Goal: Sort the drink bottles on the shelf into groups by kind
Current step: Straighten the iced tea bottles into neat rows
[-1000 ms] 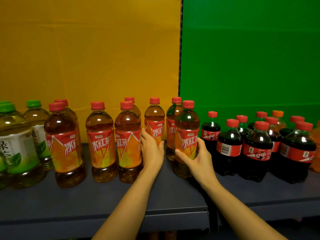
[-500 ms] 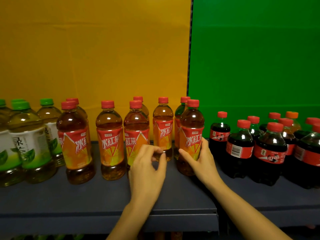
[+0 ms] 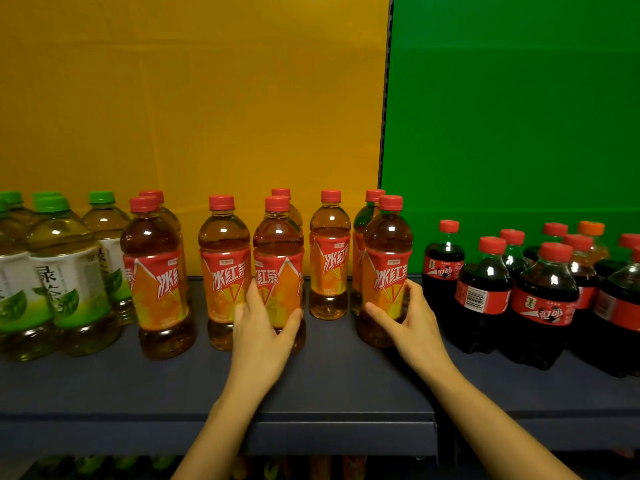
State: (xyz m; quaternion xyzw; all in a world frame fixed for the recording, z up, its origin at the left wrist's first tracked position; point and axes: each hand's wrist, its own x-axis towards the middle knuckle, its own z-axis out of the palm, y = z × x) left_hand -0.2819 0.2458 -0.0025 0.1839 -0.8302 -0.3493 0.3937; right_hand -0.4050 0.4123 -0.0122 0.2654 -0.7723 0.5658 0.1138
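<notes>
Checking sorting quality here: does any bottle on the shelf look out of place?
Yes. An orange-capped bottle stands at the back of the cola bottles on the right, where every other visible cap is red; its liquid looks orange, not dark. The green tea bottles and iced tea bottles look consistently grouped; all stand upright, nothing spilled.

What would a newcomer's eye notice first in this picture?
Two hands at the centre: the left hand grips a front iced tea bottle, the right hand grips the rightmost iced tea bottle. Behind, a yellow backdrop meets a green backdrop. Green tea bottles stand left, cola bottles right.
</notes>
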